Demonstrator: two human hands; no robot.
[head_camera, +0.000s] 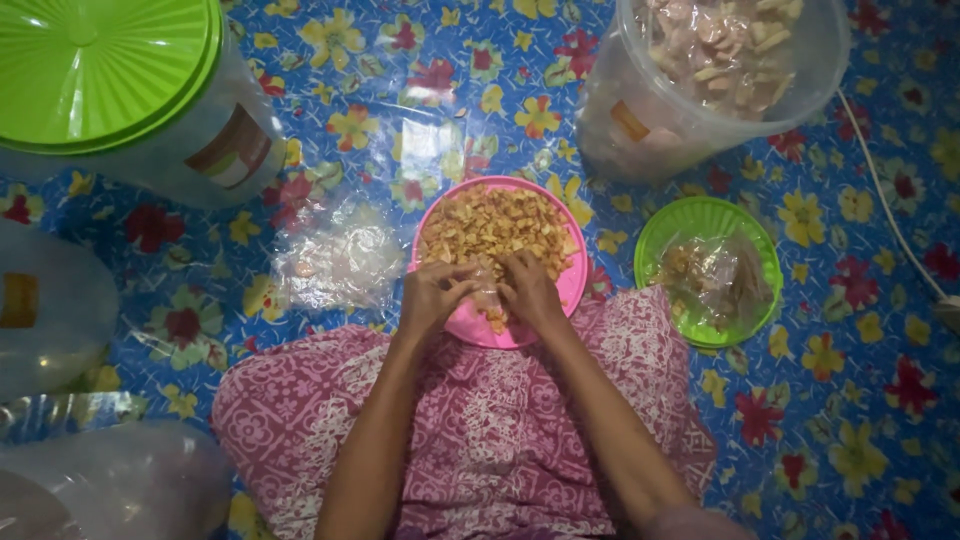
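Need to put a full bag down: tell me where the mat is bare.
Bare flowered mat right of the green plastic bowl. Crowded: clear plastic bags between lidded tub and pink plastic bowl.

The round pink plastic plate looks smooth and matt, heaped with dry, rough golden chips. The small clear plastic bag between the hands is thin and glossy. The round green plastic bowl has a ribbed sheen. The blue flowered floor covering shines like vinyl. The pink patterned skirt is soft matt cloth.
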